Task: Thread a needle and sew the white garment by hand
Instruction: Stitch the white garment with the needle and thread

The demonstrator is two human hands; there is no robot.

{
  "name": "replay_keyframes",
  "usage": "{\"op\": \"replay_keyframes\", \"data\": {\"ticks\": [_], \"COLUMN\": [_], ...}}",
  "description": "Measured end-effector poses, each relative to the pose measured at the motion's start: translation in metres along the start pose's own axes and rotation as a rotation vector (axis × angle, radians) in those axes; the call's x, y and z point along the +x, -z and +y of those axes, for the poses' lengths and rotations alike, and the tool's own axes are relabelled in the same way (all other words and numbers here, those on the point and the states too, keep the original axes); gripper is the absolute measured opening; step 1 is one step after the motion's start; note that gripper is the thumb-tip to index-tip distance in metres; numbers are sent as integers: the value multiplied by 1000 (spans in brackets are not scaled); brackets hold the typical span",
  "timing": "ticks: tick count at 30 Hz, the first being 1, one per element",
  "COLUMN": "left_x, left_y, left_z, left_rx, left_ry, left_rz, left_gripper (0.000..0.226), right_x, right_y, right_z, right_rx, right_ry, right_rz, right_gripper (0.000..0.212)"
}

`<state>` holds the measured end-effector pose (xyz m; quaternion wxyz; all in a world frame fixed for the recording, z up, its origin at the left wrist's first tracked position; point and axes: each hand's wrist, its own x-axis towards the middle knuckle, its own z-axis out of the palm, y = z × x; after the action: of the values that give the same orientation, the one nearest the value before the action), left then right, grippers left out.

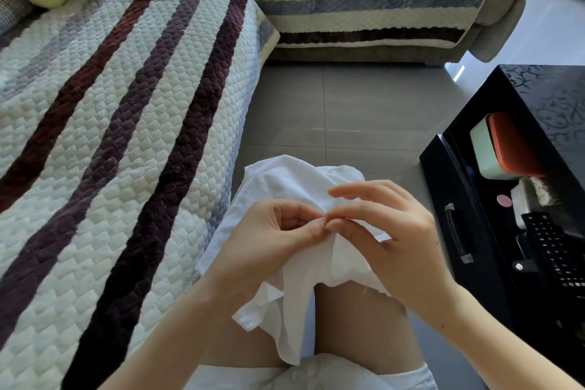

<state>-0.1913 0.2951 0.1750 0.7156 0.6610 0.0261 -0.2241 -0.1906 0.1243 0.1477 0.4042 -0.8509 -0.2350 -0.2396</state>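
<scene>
The white garment (285, 180) lies draped over my knees, low in the middle of the head view. My left hand (272, 237) pinches a fold of it between thumb and fingers. Touching it fingertip to fingertip, my right hand (389, 231) pinches at the same spot on the cloth, with its upper fingers spread above. A needle or thread is too small to make out between the fingertips.
A quilted striped sofa (110, 123) runs along my left, and another section (364, 3) stands at the back. At the right is a black cabinet (468, 199) with an open drawer holding a remote control (554, 250) and an orange-and-green box (503, 149). Grey tiled floor (348, 111) lies ahead.
</scene>
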Motion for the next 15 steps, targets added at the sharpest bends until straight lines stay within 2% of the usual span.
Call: {"op": "replay_keyframes", "data": {"ticks": [4,8,9,11,13,15], "left_x": [-1,2,2,1,-1,-1], "left_y": [-1,4,6,11,16,22], "left_z": [1,-11,-13,-15,-14,-12], "left_rx": [81,318,309,265,255,265], "left_ry": [-10,-41,-29,5,22,32], "left_rz": [22,215,225,181,144,151], "left_gripper": [13,12,12,10,9,9], "right_x": [0,18,27,40,45,47], "right_y": [-2,20,29,42,49,52], "right_z": [-7,-32,-33,-25,7,54], "right_rx": [143,632,757,986,1012,799], "right_ry": [6,-120,-151,-358,-603,-725], "right_rz": [16,63,64,31,12,32], "right_gripper": [17,15,17,20,22,23]}}
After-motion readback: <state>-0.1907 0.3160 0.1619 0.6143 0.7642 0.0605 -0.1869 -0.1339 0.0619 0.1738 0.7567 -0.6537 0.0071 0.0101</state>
